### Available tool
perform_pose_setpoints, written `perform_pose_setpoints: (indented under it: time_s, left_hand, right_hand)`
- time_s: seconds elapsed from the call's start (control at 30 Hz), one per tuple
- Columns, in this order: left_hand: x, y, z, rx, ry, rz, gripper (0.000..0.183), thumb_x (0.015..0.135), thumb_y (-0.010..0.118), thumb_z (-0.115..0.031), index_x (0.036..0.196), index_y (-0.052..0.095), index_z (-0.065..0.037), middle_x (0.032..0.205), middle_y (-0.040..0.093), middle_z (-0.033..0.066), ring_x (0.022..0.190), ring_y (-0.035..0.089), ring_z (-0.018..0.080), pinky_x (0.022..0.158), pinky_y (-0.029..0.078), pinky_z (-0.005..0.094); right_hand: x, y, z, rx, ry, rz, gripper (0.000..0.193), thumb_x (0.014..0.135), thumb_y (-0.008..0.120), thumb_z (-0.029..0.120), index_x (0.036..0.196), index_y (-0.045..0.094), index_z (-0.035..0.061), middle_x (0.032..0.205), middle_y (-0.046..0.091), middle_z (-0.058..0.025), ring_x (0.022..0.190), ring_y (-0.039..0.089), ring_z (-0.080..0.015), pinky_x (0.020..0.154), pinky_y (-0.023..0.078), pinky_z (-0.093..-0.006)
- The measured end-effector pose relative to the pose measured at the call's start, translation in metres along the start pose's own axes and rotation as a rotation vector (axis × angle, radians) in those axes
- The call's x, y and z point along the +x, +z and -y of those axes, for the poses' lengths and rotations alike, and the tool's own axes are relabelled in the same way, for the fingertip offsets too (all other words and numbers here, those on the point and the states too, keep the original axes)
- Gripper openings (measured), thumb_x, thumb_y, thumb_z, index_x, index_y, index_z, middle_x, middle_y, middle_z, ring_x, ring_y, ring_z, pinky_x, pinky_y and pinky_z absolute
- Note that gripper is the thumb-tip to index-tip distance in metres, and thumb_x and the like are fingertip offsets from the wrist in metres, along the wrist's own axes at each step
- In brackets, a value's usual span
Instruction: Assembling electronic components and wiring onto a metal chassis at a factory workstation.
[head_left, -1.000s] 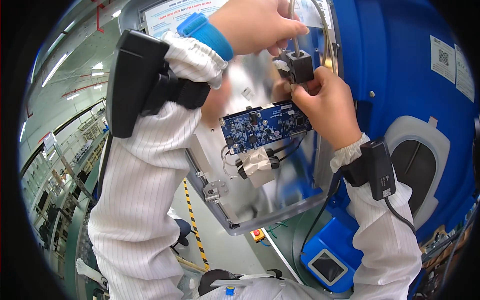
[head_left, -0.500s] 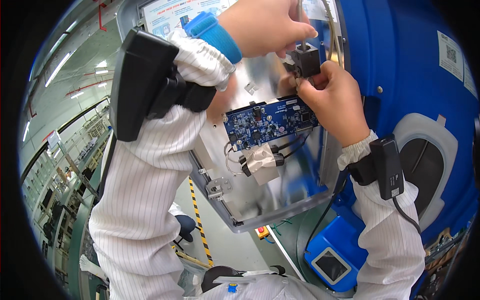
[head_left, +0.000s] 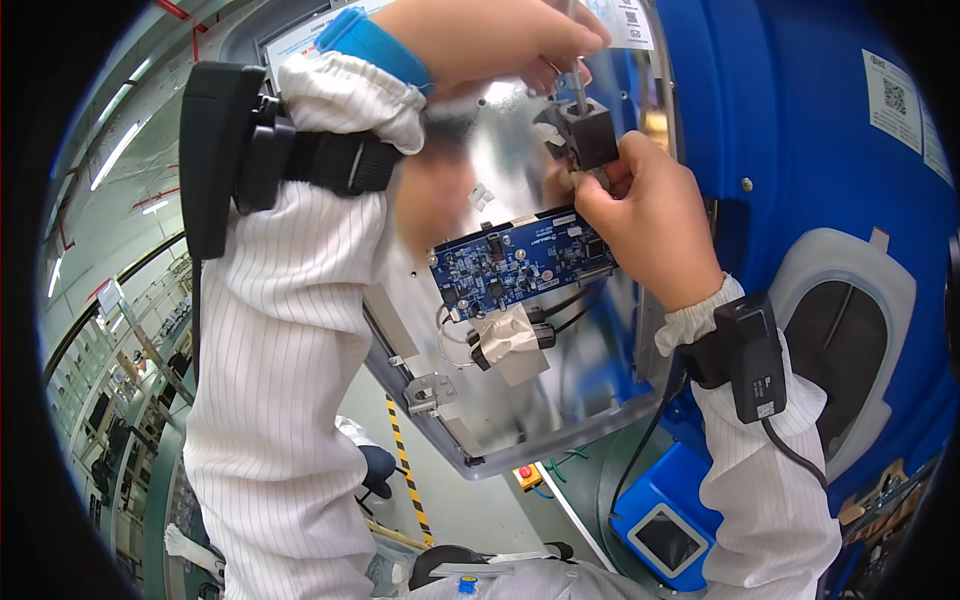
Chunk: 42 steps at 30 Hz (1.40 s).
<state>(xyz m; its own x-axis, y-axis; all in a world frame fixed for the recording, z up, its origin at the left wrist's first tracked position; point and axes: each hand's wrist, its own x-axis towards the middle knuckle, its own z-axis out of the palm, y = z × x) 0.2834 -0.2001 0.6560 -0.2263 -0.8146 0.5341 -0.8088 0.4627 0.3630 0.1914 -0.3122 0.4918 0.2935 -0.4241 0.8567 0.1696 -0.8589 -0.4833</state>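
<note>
At the top of the head view, my left hand (head_left: pixel 490 40) reaches across with its fingers curled round a slim metal rod (head_left: pixel 578 88). The rod's lower end enters a hole in the top of a black block (head_left: pixel 592 136). From the right, my right hand (head_left: pixel 650 215) pinches the lower part of this block between thumb and fingers. What lies under those fingertips is hidden. Just below, a blue circuit board (head_left: pixel 520 262) is fixed to a shiny metal panel (head_left: pixel 480 400). Beneath the board, silvery tape (head_left: pixel 508 335) covers black connectors and cables.
A grey rim (head_left: pixel 560 440) frames the panel, with a metal bracket (head_left: pixel 432 392) at its left. A blue housing (head_left: pixel 760 120) with a grey-edged recess (head_left: pixel 840 320) stands at right. Below are a blue device with a screen (head_left: pixel 668 538) and a red button on a yellow box (head_left: pixel 526 476).
The whole view has shifted, so the panel and block appear slightly lower and further left. My left hand has risen along the rod, away from the block. My right hand keeps its pinch.
</note>
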Motion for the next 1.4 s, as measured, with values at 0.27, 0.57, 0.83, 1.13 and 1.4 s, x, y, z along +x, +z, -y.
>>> perform_pose_setpoints:
  time_s: [0.27,0.57,0.83,1.13,1.4]
  left_hand:
    - [-0.024,0.006,-0.009,0.163,-0.06,-0.146,0.012,0.089,0.063,0.001,0.101,0.063,-0.001,0.095,0.065,0.0069,0.08,0.062,0.0102,0.069,0.052,0.0251]
    - [-0.032,0.028,-0.063,0.541,-0.258,-0.043,0.031,0.085,0.07,-0.011,0.113,0.058,-0.003,0.091,0.069,0.0085,0.08,0.066,0.0153,0.074,0.053,0.0303]
    - [-0.038,0.013,-0.006,0.225,-0.11,-0.101,0.018,0.086,0.067,-0.006,0.102,0.066,0.001,0.082,0.07,0.0084,0.076,0.066,0.0126,0.071,0.052,0.0274]
    - [-0.051,0.013,0.017,0.073,-0.044,-0.188,0.022,0.092,0.07,-0.008,0.112,0.064,0.002,0.095,0.07,0.0064,0.087,0.068,0.0107,0.08,0.057,0.0255]
    - [-0.059,0.03,0.018,0.384,0.353,-0.282,0.014,0.09,0.066,-0.003,0.104,0.065,0.0,0.082,0.069,0.0056,0.074,0.062,0.0099,0.071,0.051,0.0245]
  right_hand:
    - [-0.004,-0.001,0.004,-0.162,-0.061,-0.055,0.031,0.084,0.074,0.022,0.103,0.065,-0.0004,0.084,0.067,-0.0182,0.077,0.066,-0.0377,0.068,0.052,-0.044]
    - [-0.014,-0.001,0.012,-0.19,-0.101,-0.095,0.03,0.086,0.071,0.017,0.11,0.064,0.0005,0.086,0.069,-0.018,0.079,0.068,-0.037,0.069,0.053,-0.046]
    - [-0.013,0.001,0.016,-0.194,-0.09,-0.069,0.031,0.087,0.069,0.019,0.11,0.065,-0.0001,0.086,0.069,-0.0195,0.079,0.067,-0.0383,0.07,0.052,-0.0464]
    - [-0.015,0.003,0.018,-0.199,-0.089,-0.094,0.028,0.087,0.068,0.019,0.106,0.065,-0.0015,0.086,0.068,-0.0209,0.08,0.067,-0.0392,0.071,0.052,-0.0466]
    - [-0.015,0.003,0.015,-0.142,-0.091,-0.1,0.025,0.085,0.07,0.02,0.093,0.062,-0.0025,0.085,0.068,-0.0214,0.079,0.067,-0.0405,0.069,0.053,-0.047]
